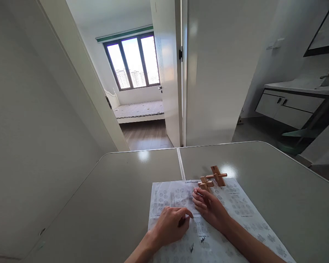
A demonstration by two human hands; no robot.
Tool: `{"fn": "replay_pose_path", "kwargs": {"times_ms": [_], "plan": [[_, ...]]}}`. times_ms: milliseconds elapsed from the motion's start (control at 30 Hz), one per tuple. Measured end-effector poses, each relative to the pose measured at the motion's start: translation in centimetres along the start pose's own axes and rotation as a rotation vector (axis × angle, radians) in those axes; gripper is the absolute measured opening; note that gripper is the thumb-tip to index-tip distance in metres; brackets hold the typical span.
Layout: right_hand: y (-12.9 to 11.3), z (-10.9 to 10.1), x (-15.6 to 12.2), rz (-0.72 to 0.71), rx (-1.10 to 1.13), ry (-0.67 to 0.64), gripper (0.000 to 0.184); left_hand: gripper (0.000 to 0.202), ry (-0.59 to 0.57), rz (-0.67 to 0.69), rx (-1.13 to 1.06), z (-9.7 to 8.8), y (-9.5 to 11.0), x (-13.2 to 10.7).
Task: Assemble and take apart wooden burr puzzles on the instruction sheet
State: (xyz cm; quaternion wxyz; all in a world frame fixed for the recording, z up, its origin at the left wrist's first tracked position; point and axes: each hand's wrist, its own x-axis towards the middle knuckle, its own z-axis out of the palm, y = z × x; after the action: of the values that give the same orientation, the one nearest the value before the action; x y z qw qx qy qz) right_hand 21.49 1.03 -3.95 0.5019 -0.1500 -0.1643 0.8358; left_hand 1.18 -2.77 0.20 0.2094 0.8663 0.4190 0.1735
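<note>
A large white sheet of paper (163, 187) printed with rows of small diagrams lies on the table under both hands. My left hand (172, 225) rests on it, index finger stretched to the paper, the other fingers curled in. A dark brown patch shows inside that curl; whether it is shadow or an object is unclear. My right hand (207, 205) lies on its side, thumb and bent fingers drawn together; what they hold, if anything, is hidden. Just beyond its fingertips stands a small interlocked wooden block puzzle (205, 183). Behind and right of it is a second wooden cross-shaped piece (218, 176) with a long bar.
The grey tabletop (126, 204) has rounded far corners and a white seam (180, 164). Dark marks (191, 248) show on the paper's near part. Beyond the table are an open door (168, 73), a bed (139, 108) under a window, and a washbasin cabinet (287, 104) at right.
</note>
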Motion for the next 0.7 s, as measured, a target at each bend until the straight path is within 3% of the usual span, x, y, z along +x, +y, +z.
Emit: {"fn": "replay_pose_path", "kwargs": {"times_ms": [700], "plan": [[0.01,0.01,-0.02,0.011,-0.005,0.012,0.018,0.024,-0.001,0.004,0.014,-0.16,0.14,-0.02]]}}
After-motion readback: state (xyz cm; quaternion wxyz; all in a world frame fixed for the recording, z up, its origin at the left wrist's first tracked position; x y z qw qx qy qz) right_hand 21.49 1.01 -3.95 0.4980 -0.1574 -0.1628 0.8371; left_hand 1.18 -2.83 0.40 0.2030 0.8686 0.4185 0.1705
